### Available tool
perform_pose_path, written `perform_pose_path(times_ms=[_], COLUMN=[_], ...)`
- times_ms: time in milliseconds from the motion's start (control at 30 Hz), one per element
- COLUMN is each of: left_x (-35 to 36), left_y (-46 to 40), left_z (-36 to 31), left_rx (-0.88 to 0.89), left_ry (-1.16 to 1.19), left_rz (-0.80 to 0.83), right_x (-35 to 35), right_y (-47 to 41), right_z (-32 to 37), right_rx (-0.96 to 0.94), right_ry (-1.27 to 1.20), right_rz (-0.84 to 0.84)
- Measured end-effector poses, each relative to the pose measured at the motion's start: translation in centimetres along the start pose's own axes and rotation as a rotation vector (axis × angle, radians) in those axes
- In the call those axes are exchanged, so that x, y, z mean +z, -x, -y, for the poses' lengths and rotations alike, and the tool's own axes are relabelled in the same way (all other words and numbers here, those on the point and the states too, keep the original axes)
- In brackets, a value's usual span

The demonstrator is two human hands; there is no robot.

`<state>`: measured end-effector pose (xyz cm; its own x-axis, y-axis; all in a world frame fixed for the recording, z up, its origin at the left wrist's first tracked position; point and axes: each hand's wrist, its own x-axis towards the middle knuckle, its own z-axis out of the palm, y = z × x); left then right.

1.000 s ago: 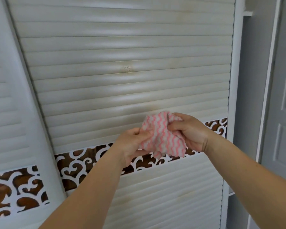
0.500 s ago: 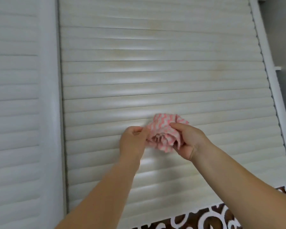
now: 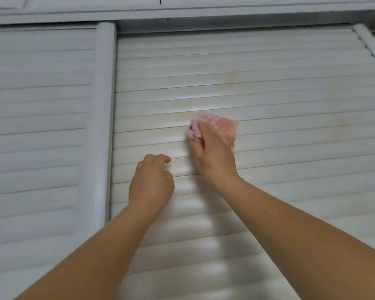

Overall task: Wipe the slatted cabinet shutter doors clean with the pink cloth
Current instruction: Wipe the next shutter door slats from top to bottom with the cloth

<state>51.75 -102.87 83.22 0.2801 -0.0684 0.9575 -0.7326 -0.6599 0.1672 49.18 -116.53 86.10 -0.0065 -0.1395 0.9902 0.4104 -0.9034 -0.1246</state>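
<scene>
1. Head camera view: the right hand (image 3: 214,158) presses the bunched pink-and-white patterned cloth (image 3: 212,129) flat against the cream horizontally slatted shutter door (image 3: 290,148), fingers curled over the wad, which sticks out above and to the right of the fingertips.
2. The left hand (image 3: 152,182) hangs just beside it, lower and to the left, fingers loosely curled and holding nothing, apart from the cloth.
3. The slats run left to right, so the coming stroke probably follows that long axis; faint yellowish stains (image 3: 232,80) lie above and to the right of the cloth, nearer the right hand.
4. Half a second earlier both hands pinched the cloth between them; now the left has let go and the cloth has met the door.
5. The white slatted neighbouring door (image 3: 37,118) sits to the left, untouched.
</scene>
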Motion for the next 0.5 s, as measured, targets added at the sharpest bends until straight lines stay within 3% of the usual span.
perform_pose_path(times_ms=[100,200,367,500], left_x=[-0.1,0.2,0.7,0.4], left_y=[-1.1,-1.6,-1.9,-2.2], left_z=[1.1,2.0,3.2,4.3], left_rx=[0.088,0.149,0.213,0.294], left_ry=[-0.239,-0.419,-0.505,-0.587], left_rz=[0.035,0.054,0.030,0.008], right_x=[2.5,3.6,3.3,1.2], right_y=[0.2,0.7,-1.0,-2.7], right_z=[-0.1,0.3,0.0,-1.5], right_rx=[-0.012,-0.082,-0.262,-0.163], right_ry=[0.377,0.477,0.615,0.648], right_rz=[0.229,0.222,0.280,0.210])
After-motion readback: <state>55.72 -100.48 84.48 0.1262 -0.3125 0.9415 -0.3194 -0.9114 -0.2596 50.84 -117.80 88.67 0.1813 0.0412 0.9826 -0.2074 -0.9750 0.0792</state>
